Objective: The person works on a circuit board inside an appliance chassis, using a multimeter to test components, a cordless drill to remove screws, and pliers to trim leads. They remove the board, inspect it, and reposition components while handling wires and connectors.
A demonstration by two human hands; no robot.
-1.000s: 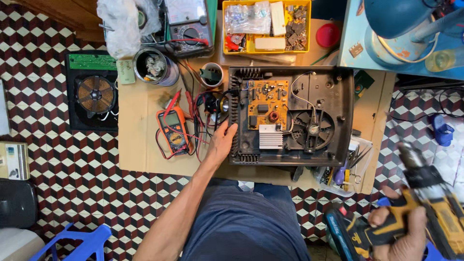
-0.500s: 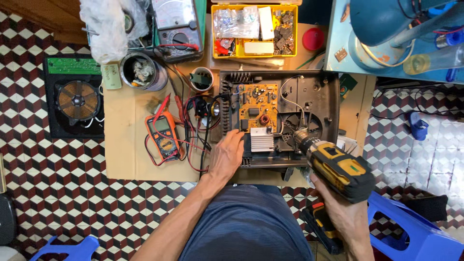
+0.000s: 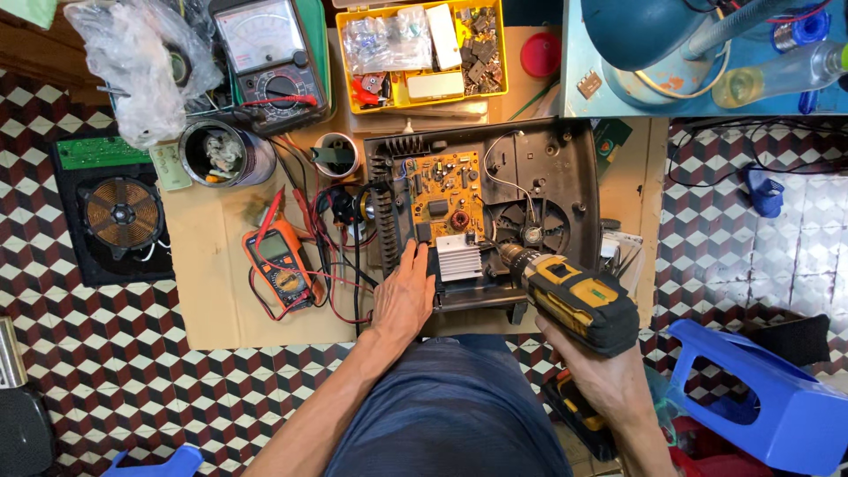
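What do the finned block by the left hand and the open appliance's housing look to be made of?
The silver finned heat-sink block looks like bare aluminium: pale matte metal with parallel ribs. The dark open appliance housing looks like moulded plastic, dull black with cast ribs and vents. The left hand rests on its edge.

Orange multimeter grey screen; analog meter white dial.

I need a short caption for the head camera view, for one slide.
Left hand steadies an opened black appliance housing while the right hand aims a yellow cordless drill beside its circuit board.
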